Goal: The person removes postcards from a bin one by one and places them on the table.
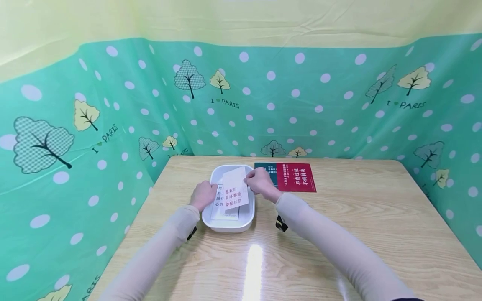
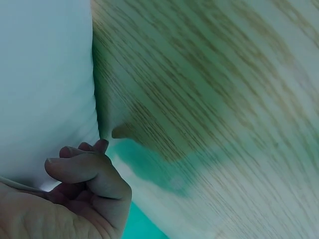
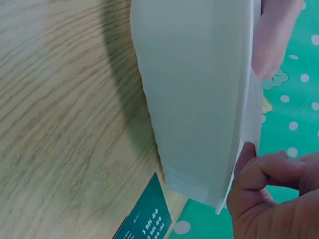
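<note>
While the right hand [image 1: 261, 182] pinches a card [image 1: 234, 182], the left hand [image 1: 204, 194] curls round the tray [image 1: 228, 228] at left; a slack pinch could let that card slip!

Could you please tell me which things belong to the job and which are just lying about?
Belongs to the job:
white tub, gripped by left hand
upper white card, pinched by right hand
lower white card inside

Seemingly lying about:
red card
green card
</note>
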Motion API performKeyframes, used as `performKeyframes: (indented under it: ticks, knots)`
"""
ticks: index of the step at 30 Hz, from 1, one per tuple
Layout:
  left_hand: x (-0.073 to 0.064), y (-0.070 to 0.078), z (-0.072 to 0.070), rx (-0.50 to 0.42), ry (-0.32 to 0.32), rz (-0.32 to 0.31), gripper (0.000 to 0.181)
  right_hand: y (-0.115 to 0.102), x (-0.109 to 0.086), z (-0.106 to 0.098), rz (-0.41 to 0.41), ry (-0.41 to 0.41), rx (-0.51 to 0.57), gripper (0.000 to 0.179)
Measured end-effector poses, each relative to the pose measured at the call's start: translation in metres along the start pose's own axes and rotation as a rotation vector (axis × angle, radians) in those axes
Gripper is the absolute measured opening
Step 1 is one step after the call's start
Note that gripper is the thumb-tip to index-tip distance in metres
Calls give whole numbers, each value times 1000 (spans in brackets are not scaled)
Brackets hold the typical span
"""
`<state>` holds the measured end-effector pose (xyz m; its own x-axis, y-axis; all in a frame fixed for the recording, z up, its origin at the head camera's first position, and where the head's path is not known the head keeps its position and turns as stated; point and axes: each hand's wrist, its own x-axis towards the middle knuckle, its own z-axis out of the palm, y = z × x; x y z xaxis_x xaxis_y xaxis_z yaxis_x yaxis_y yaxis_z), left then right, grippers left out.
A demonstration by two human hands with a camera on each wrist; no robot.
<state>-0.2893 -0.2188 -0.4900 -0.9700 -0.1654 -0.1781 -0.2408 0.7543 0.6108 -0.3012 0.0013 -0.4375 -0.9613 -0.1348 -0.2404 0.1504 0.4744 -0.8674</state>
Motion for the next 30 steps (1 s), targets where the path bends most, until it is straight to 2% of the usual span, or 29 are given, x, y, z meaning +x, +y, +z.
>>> performKeyframes:
  ticks: [5,19,30]
  knots:
    - [-1,0,1,7,3,-14,34,2,-1,-6,-6,42,26,24]
    - [1,0,1,2,0,-13,37,11,-3,-33,-29,99,-25,29]
    - [4,-2,-2,41,-6,10,35,24,-3,-51,-56,154,-24,30]
